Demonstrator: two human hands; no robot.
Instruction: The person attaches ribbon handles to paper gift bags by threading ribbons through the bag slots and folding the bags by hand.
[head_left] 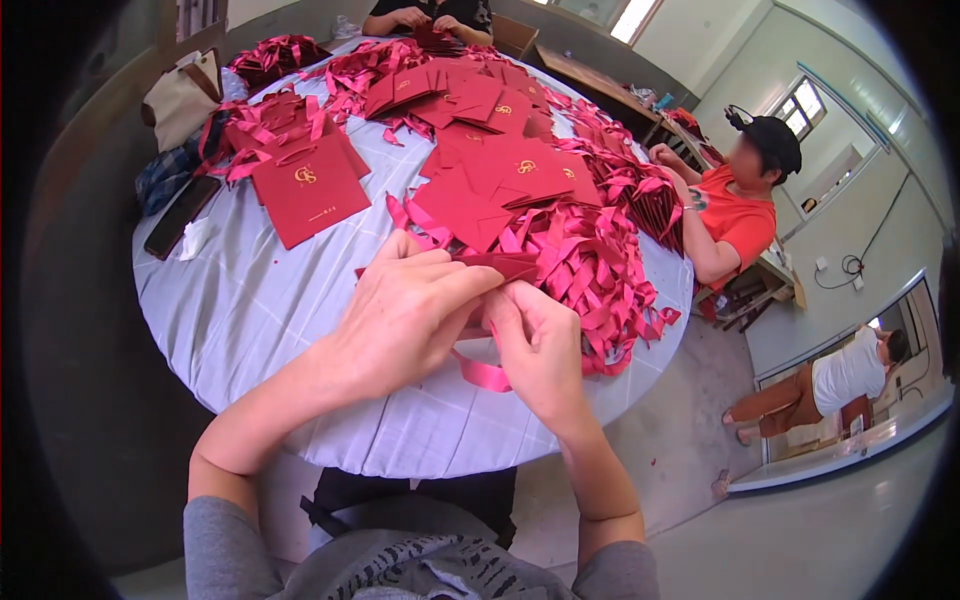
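Observation:
My left hand (pixel 405 310) is closed on a small dark red paper bag (pixel 512 265) near the front of the round table. Most of that bag is hidden behind my fingers. My right hand (pixel 538 345) is pinched close against the left one, by the bag's top edge. Below the fingers hangs a loop of pink ribbon (pixel 483 374), which seems to run into the right hand's pinch; the exact grip is covered. Just beyond my hands lies a heap of pink ribbon handles (pixel 585 265) on stacked bags, with flat red bags (pixel 500 165) piled behind.
Red bags with ribbons (pixel 312 190) lie at left, near a dark phone (pixel 182 217), a crumpled tissue (pixel 197 238) and a cream handbag (pixel 183 100). A person in an orange shirt (pixel 735 215) sits at right; another person's hands (pixel 430 20) work opposite. A person stands by the doorway (pixel 850 380).

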